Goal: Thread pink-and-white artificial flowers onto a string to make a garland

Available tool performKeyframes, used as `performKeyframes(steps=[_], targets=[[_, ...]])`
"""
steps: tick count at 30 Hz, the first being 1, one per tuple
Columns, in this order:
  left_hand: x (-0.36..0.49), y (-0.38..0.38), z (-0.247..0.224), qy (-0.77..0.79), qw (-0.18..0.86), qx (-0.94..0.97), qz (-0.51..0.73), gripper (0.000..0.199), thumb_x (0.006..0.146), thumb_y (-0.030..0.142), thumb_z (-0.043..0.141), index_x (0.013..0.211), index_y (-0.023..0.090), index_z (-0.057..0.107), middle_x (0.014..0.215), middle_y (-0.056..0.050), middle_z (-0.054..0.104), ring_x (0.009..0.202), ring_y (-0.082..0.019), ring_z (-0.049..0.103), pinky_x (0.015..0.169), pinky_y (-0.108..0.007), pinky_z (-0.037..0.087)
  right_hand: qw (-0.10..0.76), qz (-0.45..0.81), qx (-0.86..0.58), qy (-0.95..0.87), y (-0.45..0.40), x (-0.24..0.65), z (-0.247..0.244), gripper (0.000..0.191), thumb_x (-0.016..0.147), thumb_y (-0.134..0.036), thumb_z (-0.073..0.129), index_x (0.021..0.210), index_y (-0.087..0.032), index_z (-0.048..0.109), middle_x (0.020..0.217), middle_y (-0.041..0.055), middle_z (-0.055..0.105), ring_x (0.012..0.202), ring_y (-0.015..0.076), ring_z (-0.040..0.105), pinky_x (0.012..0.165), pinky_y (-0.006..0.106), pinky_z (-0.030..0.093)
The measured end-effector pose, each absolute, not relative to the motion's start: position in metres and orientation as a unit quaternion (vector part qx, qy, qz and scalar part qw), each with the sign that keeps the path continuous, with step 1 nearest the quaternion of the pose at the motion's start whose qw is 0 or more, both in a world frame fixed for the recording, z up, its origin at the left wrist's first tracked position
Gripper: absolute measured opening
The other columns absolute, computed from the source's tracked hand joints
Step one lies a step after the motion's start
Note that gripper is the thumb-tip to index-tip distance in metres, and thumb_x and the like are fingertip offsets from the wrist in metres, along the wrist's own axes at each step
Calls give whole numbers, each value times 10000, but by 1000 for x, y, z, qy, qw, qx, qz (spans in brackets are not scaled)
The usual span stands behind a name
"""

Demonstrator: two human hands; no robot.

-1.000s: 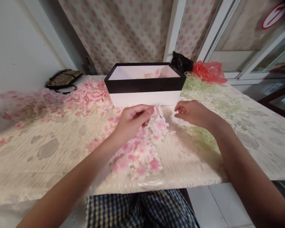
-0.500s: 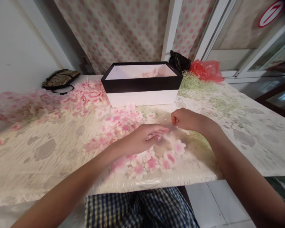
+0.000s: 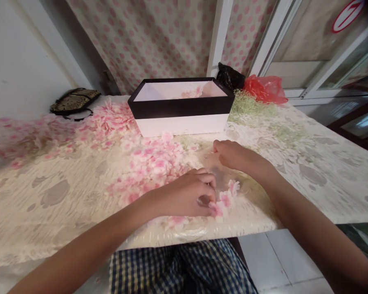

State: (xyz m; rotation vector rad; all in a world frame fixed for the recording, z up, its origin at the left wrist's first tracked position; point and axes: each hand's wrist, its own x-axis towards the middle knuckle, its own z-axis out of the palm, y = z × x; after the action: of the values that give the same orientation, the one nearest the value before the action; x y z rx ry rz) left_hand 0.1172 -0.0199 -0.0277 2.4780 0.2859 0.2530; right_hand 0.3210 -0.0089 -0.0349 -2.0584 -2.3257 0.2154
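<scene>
My left hand (image 3: 187, 194) is closed low over the tabletop, thumb and fingertips pinched on a pink and white artificial flower (image 3: 216, 209). Two more loose blossoms (image 3: 225, 199) lie just right of those fingertips. My right hand (image 3: 233, 154) is curled shut slightly farther back. What it grips is hard to make out; a hazy, see-through patch with some pale green under it shows below. Left of both hands spreads a heap of pink and white blossoms (image 3: 156, 163). Behind them stands a black-and-white box (image 3: 180, 108), with a few pink flowers visible inside.
A patterned cloth covers the table (image 3: 55, 192). At the left are a bigger pile of petals (image 3: 110, 116) and a dark patterned pouch (image 3: 75, 101). Pale green shredded paper (image 3: 251, 104), a black plastic bag (image 3: 230, 76) and a red plastic bag (image 3: 265, 89) sit at the back right.
My left hand has come down toward the near edge, its fingers closing on a flower. My right hand has shifted slightly left and remains closed.
</scene>
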Motion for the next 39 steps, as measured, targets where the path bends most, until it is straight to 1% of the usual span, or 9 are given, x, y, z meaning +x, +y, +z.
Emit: performKeyframes(steps=[5,10,13,16,19,24,29,34,39], targets=[[111,-16,-17,155,480,854,132,81,835,244,577,798,173,590,831,-10,557,759,-120,534,663,-231,417,27,45,-656,-753,-14,321,-34,272,732,8,406,889,-163,547,825,117,618,730,210,560,608,293,381],[106,-3,-11,279,596,712,247,208,849,275,510,665,176,511,643,6,530,621,-114,517,599,-247,415,48,9,-642,-765,-11,318,-27,306,710,67,360,839,-130,555,953,173,583,967,267,536,832,349,402],[108,6,-16,283,603,683,299,258,834,233,491,585,170,471,557,16,483,533,-98,473,558,-249,392,159,32,-618,-769,-4,317,-27,307,745,63,331,849,-136,542,982,151,560,977,236,524,869,343,392],[110,14,-21,322,565,684,332,293,839,275,507,568,165,482,546,11,486,511,-96,465,527,-248,376,321,175,-555,-747,-2,313,-28,188,866,-75,345,836,-185,493,823,51,547,761,161,527,755,307,422],[109,19,-25,356,530,690,342,277,843,311,520,608,163,525,542,16,481,504,-95,455,507,-239,363,421,382,-432,-700,-5,305,-28,110,906,-211,403,817,-206,467,694,-17,497,629,117,494,670,279,424],[108,20,-25,379,488,724,307,273,852,266,494,601,158,507,557,17,490,511,-85,464,493,-220,359,452,597,-312,-585,-14,292,-23,115,823,-271,604,817,-187,526,732,-22,527,666,98,533,724,287,434],[110,18,-25,339,489,754,276,304,920,307,432,684,139,524,624,-20,566,543,-93,530,535,-224,431,487,581,-301,-579,-11,292,-27,132,826,-286,624,825,-177,551,679,-16,589,618,111,580,684,302,472],[111,17,-29,326,512,730,315,163,929,269,435,795,179,409,658,6,598,605,-110,605,580,-226,473,528,501,-303,-614,-10,294,-29,154,826,-273,634,928,-202,545,712,-4,670,658,145,647,707,342,517],[110,15,-28,334,496,733,324,178,917,300,469,799,185,400,615,17,598,577,-101,589,539,-205,439,554,378,-348,-655,-12,294,-28,52,760,-208,692,777,-188,647,827,36,675,776,157,648,735,326,509]])
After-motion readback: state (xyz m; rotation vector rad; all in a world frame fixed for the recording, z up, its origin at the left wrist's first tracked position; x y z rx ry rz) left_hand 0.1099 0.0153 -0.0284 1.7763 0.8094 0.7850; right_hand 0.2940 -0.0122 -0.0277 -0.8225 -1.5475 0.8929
